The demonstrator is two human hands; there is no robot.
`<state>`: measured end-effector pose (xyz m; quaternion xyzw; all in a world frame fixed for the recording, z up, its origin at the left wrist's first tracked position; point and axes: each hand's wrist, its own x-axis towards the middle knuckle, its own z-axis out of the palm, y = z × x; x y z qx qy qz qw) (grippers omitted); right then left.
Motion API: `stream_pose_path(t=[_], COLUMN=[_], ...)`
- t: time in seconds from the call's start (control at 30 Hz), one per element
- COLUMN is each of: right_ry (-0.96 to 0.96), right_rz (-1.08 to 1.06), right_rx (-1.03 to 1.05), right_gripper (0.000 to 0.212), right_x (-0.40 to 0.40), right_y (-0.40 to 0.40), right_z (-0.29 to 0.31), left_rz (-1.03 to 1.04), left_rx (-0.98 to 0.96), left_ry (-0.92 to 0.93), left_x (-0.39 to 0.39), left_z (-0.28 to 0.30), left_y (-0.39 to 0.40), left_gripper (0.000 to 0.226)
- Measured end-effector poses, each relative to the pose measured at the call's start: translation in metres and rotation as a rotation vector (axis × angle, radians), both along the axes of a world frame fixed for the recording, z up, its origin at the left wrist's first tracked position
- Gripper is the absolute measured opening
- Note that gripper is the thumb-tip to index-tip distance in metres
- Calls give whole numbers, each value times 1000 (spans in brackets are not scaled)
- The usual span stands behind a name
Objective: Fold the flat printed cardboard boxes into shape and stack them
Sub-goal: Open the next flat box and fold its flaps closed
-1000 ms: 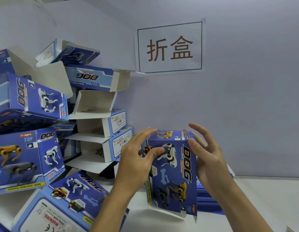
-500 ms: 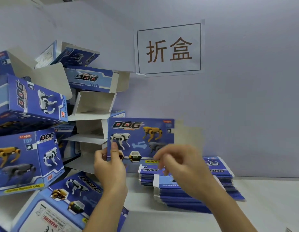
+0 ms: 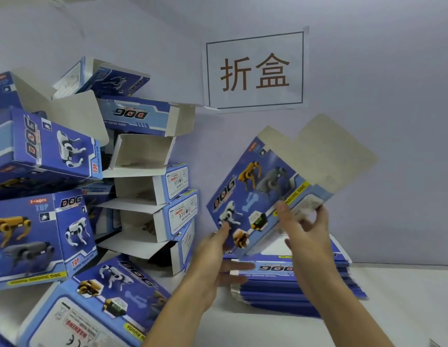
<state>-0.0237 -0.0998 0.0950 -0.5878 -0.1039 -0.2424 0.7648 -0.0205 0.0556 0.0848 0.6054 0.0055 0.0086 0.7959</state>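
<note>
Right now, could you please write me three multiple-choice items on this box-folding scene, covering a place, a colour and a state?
1. Where is the stack of flat boxes?
A. on the table beneath the hands
B. on the floor
C. atop the folded pile

2. What colour is the lettering on the wall sign?
A. green
B. brown
C. white

3. The held box is:
A. fully folded
C. torn in half
B. still flat, tilted

Answers: 1 A, it lies on the white table. 2 B, brown characters on white paper. 3 B, the right hand pinches one edge; the left hand touches it, fingers straight.
</note>
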Motion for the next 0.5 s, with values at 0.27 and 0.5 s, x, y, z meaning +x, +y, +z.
stream_pose_path(t=[0.27,0.5], right_ry=[32,109], right_rz=[179,400], right_rx=[-128,-322], right_gripper=[63,67], right_x=[12,11], right_y=[-37,-42], right_z=[-7,-16], left_rz=[472,34], left_rx=[274,21], left_ry=[-297,-485], left_x=[11,0], left_z=[-2,-1], left_y=[18,21], left_gripper=[29,61])
